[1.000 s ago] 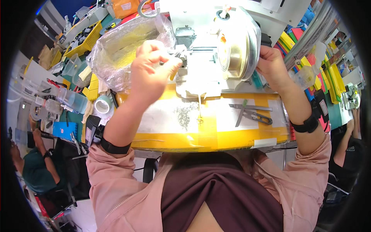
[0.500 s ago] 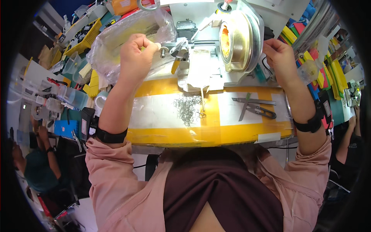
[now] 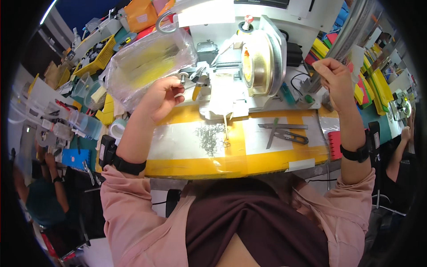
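My left hand (image 3: 164, 99) is beside a small upright metal knob (image 3: 183, 78) on the left of a bench machine, its fingers loosely curled and apart, with nothing seen in them. Whether a fingertip touches the knob is unclear. My right hand (image 3: 336, 83) is raised in a pinch right of the machine; anything between those fingertips is too small to make out. Between the hands stands a large gold-rimmed wheel (image 3: 259, 64) beside a brightly lit white block (image 3: 222, 94). A thin stick (image 3: 226, 128) points down from the block toward a scatter of fine dark curled bits (image 3: 207, 139).
On the taped worktop (image 3: 195, 165) lie dark thread snips (image 3: 291, 136), a flat grey tool (image 3: 283, 126) and a green-tipped strip (image 3: 271, 134). A plastic-wrapped tray (image 3: 149, 66) stands behind my left hand. Yellow bins (image 3: 380, 91) are at right; co-workers sit at both sides.
My left hand has dropped from above the knob to just below it, its pinch loosened. My right hand has moved slightly right, away from the wheel. The whole view has shifted a little.
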The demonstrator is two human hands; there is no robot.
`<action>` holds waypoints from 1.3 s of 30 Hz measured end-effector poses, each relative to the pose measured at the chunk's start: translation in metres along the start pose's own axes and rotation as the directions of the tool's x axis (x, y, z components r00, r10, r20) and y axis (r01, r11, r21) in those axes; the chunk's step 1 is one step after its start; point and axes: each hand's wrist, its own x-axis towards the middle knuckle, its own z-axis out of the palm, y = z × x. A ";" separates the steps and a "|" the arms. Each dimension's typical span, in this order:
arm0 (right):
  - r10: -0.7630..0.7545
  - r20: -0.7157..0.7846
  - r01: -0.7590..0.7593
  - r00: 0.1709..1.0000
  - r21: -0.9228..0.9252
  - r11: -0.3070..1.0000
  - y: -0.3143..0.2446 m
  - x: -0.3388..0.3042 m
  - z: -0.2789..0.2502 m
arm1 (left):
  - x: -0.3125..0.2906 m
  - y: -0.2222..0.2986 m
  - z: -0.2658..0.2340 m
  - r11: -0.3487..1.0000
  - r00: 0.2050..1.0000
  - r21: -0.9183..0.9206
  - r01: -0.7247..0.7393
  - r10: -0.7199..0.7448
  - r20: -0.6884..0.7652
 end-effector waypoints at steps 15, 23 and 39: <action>-0.075 -0.278 0.026 0.958 -0.175 0.984 0.026 0.005 -0.060 | -0.002 -0.007 0.005 0.998 0.995 -0.058 -0.035 0.040 0.092; 0.166 -0.181 -0.133 0.969 0.183 0.974 0.042 0.007 -0.070 | 0.002 -0.010 0.000 0.995 0.988 -0.096 -0.014 0.029 0.154; -0.225 -0.003 0.173 0.974 -0.630 0.757 -0.047 -0.073 0.027 | -0.025 0.034 0.017 0.528 0.879 0.746 -0.406 0.447 0.163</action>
